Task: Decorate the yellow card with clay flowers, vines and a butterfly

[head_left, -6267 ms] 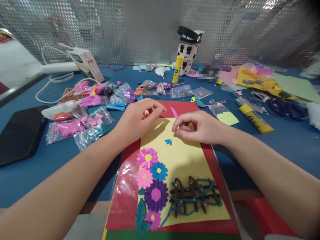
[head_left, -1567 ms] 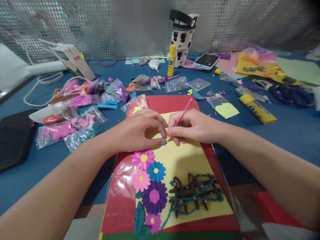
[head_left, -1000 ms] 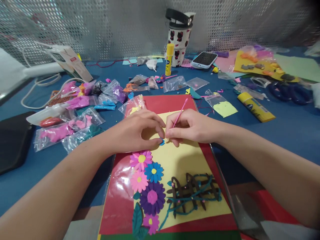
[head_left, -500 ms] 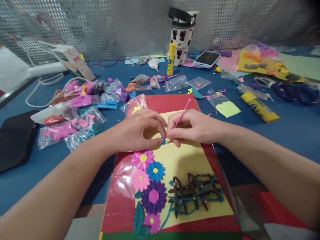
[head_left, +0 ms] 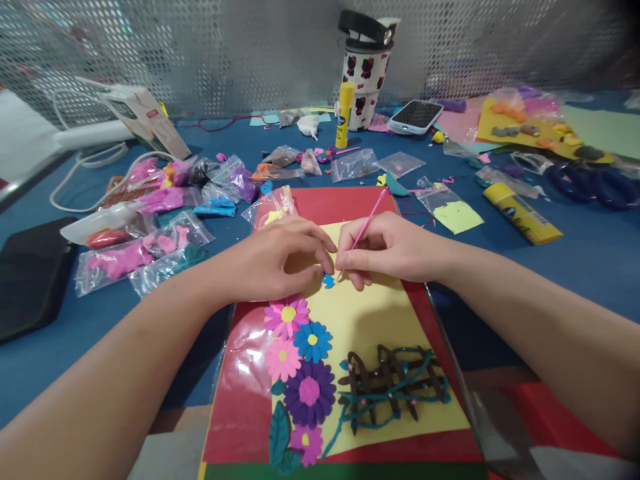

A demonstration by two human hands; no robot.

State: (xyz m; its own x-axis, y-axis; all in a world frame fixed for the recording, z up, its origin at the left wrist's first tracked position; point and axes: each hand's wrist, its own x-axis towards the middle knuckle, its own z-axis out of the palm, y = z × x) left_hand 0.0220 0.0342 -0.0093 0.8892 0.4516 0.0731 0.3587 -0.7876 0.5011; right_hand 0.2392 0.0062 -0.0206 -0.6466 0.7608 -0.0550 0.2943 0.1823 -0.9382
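My right hand (head_left: 375,250) grips a thin pink modelling tool (head_left: 367,223) like a pen. The tool's tip points down at the cream paper (head_left: 370,300), beside a small blue clay piece (head_left: 329,281) with a pale yellow bit at its right edge. My left hand (head_left: 285,257) rests on the sheet with curved fingers, thumb and index apart, close to the blue piece. Below it, a blue clay flower (head_left: 313,340), a purple clay flower (head_left: 309,393) and several pink ones run down the paper's left side. A brown clay fence (head_left: 393,387) with teal vines lies lower right.
Bags of coloured clay (head_left: 120,260) crowd the left of the blue table. An upright glue stick (head_left: 344,117), a tumbler (head_left: 365,80) and a phone (head_left: 416,117) stand or lie behind. Right: another yellow glue tube (head_left: 523,213) and dark scissors (head_left: 593,187).
My left thumb has drawn back slightly from the blue clay piece, showing more of it. My right hand has shifted slightly right, with the pink tool tilted further over.
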